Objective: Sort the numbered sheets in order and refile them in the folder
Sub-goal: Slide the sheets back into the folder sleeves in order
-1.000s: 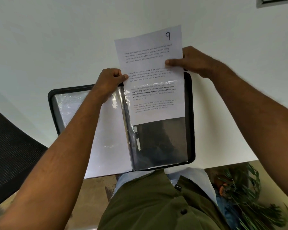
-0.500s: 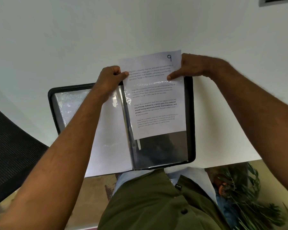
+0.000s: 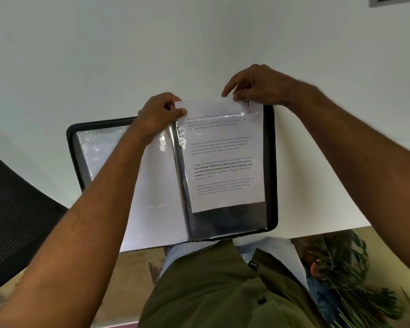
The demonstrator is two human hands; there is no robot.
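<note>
We look down from the head view on a black display folder (image 3: 271, 166) lying open on the white counter (image 3: 199, 43), its near edge at the counter's edge; the folder's left page (image 3: 156, 197) holds a white sheet behind a glossy sleeve, and the spine (image 3: 182, 176) runs between the two pages. On the right page, a printed sheet (image 3: 225, 162) sits most of the way inside the clear sleeve (image 3: 227, 218); its lower edge stops short of the sleeve's bottom, where a dark band shows, and its top edge stands just above the sleeve's mouth. The sheet carries four blocks of text, one partly in bold; the handwritten number at its top right corner is largely hidden by our right hand, so we cannot read it. Our left hand (image 3: 159, 114) pinches the sheet's top left corner, thumb over the paper and fingers curled behind; whether it also holds the sleeve's edge we cannot tell. Our right hand (image 3: 258, 86) pinches the top edge of the sheet near its right corner, fingers (image 3: 230, 87) bent down onto the paper. Left of the counter we see a black mesh chair (image 3: 17, 209); at lower right, green leaves of a plant (image 3: 346, 280); at the bottom, an olive shirt (image 3: 223, 292).
</note>
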